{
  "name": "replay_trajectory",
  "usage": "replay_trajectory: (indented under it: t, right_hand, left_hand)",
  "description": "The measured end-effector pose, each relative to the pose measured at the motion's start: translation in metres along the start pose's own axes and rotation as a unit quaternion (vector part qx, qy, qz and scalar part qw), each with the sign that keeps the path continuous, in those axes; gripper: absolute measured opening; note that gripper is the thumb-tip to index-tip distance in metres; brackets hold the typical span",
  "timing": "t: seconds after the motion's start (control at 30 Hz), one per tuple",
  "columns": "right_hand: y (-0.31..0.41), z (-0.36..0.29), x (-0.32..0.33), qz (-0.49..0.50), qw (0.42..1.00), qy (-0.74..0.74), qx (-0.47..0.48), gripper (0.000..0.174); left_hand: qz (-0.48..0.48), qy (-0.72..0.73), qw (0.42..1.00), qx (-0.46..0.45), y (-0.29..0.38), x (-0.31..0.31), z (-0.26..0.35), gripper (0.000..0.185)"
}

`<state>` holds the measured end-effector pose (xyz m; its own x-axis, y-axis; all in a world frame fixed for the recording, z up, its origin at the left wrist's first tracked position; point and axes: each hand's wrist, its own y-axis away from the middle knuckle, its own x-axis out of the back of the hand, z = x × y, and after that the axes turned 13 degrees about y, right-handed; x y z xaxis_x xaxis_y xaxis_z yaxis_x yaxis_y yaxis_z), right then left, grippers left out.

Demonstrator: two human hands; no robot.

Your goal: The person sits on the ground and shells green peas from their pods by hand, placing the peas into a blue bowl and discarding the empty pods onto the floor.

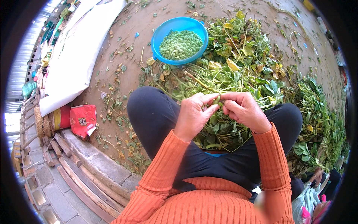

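Observation:
Between my knees, a green bean pod [216, 100] is pinched in the thumb and forefinger of my left hand [194, 113]. My right hand [244, 109] meets it at the fingertips, its thumb and forefinger closed at the pod's far end; the exact contact is partly hidden by the fingers. Under and beyond both hands spreads a heap of uprooted bean plants [235, 72] with green and yellowing leaves. A bare brown stem [197, 80] juts out of it just past my fingertips. Farther off, a blue plastic basin [154, 44] holds many shelled green beans [181, 44].
More bean plants [316, 112] are piled at the right. On the left lie a white sheet [75, 56], a red bag [83, 119] bearing writing, and wooden poles [92, 187] beside a concrete ledge [95, 162]. Fallen leaves litter the floor [128, 16]. Fabric bundles [304, 198] sit at lower right.

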<state>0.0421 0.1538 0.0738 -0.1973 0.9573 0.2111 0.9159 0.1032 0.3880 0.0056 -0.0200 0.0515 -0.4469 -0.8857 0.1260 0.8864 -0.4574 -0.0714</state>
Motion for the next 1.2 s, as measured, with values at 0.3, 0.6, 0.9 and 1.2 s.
replay_trajectory:
  t: [0.3,0.6,0.9,1.2]
  right_hand:
    - [-0.001,0.0,-0.003,0.0,1.0,0.02,0.002,0.02]
    - [-0.004,0.006,-0.008,0.031,0.995,0.089,0.037,0.018]
    - [-0.002,0.003,-0.003,0.029,0.993,0.106,0.037,0.02]
    - [-0.002,0.004,-0.001,0.009,0.999,0.032,0.018,0.021]
  left_hand:
    - [0.003,-0.012,1.0,0.004,0.002,0.0,0.0,0.033]
    - [0.007,-0.048,0.999,0.015,0.003,-0.001,0.001,0.033]
    - [0.008,0.395,0.863,0.314,-0.001,0.009,-0.013,0.023]
    - [0.019,0.351,0.884,0.31,-0.002,0.006,-0.016,0.018]
